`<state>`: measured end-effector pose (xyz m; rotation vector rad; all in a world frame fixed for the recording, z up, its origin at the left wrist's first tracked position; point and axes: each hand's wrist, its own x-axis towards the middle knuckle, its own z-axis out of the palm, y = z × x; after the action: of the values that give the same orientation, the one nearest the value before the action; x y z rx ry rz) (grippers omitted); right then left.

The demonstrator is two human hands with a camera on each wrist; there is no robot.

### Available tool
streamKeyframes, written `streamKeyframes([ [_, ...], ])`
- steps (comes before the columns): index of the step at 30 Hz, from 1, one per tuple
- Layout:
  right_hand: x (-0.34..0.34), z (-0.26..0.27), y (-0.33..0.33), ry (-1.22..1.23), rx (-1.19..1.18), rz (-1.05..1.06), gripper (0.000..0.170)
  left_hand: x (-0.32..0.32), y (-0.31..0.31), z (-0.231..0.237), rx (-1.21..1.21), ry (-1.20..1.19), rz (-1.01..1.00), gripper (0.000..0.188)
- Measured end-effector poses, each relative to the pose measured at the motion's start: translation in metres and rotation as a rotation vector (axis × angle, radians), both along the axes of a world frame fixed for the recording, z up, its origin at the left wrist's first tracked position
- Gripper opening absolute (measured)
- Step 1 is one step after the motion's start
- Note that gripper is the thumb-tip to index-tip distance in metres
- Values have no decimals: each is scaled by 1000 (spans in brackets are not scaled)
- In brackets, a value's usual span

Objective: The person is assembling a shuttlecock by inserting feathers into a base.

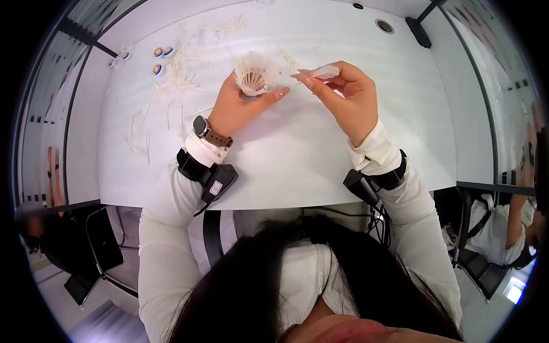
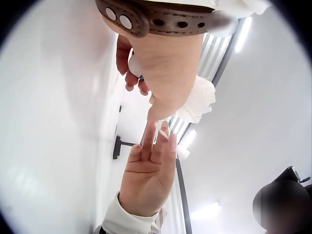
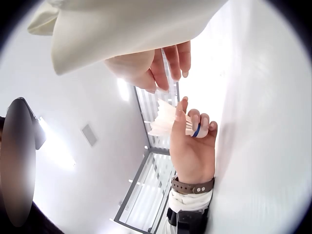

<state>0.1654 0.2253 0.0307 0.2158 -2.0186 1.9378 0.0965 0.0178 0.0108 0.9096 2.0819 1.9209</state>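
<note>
A white feather shuttlecock (image 1: 252, 73) sits in my left hand (image 1: 233, 107), its feathered skirt facing up. In the right wrist view, the left fingers curl round the lower end of the shuttlecock (image 3: 163, 121), by its blue band. My right hand (image 1: 353, 102) is to the right of it, pinching a white feather (image 1: 327, 72) between thumb and fingers. The feather's narrow end points toward the shuttlecock. In the left wrist view, the fingertips of the right hand (image 2: 146, 180) appear close to the left thumb.
Several shuttlecock corks (image 1: 158, 69) with blue bands stand at the back left of the white table (image 1: 297, 171). Thin pale feather shafts (image 1: 182, 63) lie scattered around them. A round cable hole (image 1: 384, 26) is at the back right. White partitions (image 1: 469, 97) flank the table.
</note>
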Motion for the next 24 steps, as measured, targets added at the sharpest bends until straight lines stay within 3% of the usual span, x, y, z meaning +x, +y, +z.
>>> streamKeyframes([
  [7, 0, 5, -1, 133, 201, -108, 11, -5, -2, -10, 47, -79, -27, 48],
  [14, 1, 4, 2, 182, 376, -74, 8, -10, -1, -15, -47, 118, -32, 44],
  [22, 2, 0, 2, 256, 428, -16, 19, -6, 4, -12, -18, 115, -27, 44],
  [24, 3, 1, 2, 249, 441, 5, 20, -6, 5, -15, 53, -6, -57, 44],
])
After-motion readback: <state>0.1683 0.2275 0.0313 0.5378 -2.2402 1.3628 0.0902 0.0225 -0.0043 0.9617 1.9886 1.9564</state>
